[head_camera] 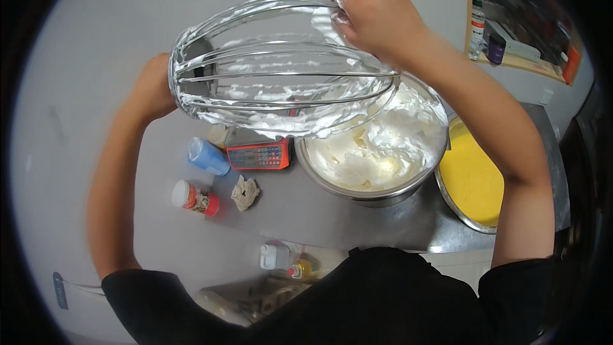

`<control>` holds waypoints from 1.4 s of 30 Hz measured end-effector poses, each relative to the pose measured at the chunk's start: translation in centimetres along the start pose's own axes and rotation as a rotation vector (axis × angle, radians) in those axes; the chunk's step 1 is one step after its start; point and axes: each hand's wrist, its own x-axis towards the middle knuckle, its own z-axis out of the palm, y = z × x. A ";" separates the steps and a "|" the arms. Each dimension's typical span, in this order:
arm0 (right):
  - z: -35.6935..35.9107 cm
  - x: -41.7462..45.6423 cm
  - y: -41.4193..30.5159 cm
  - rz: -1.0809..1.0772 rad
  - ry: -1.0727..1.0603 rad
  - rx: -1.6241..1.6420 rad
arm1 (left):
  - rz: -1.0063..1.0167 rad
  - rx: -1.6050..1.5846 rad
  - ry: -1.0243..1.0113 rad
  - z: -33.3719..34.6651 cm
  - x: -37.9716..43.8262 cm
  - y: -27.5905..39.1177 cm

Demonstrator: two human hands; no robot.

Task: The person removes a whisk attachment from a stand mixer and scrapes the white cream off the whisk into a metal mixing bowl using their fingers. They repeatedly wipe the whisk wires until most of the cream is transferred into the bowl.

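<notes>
A large wire balloon whisk (287, 75), streaked with white cream, is held up sideways in front of me. My left hand (157, 85) is at its hub end, with the fingers hidden behind the hub. At the other end, my right hand (371, 21) has its fingers on the upper wires, and white cream clings to the fingertips. Partly beneath the whisk stands a steel bowl (330, 190) of fluffy white cream (383, 148). Right of it, partly behind my right arm, is a metal bowl (450, 201) of smooth yellow batter (471, 179).
Left of the cream bowl are a red digital scale (258, 155), a blue plastic cup (209, 155), a red jar with a white lid (195, 198) and a crumpled cloth (245, 193) on the metal table (306, 220). Bottles (476, 33) stand on a ledge at upper right.
</notes>
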 end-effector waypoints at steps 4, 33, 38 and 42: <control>0.3 -1.8 0.6 0.117 0.019 0.125 | -0.044 0.048 0.263 -0.4 -1.1 1.0; 4.9 -5.7 0.5 0.489 -0.321 0.869 | 0.163 0.660 0.337 -0.2 -4.4 -1.8; 4.8 -6.6 1.4 0.546 -0.464 0.775 | 0.176 0.650 0.338 0.3 -4.5 -1.9; 5.9 -7.5 1.8 0.480 -0.487 0.741 | 0.214 0.639 0.357 0.4 -4.2 -1.7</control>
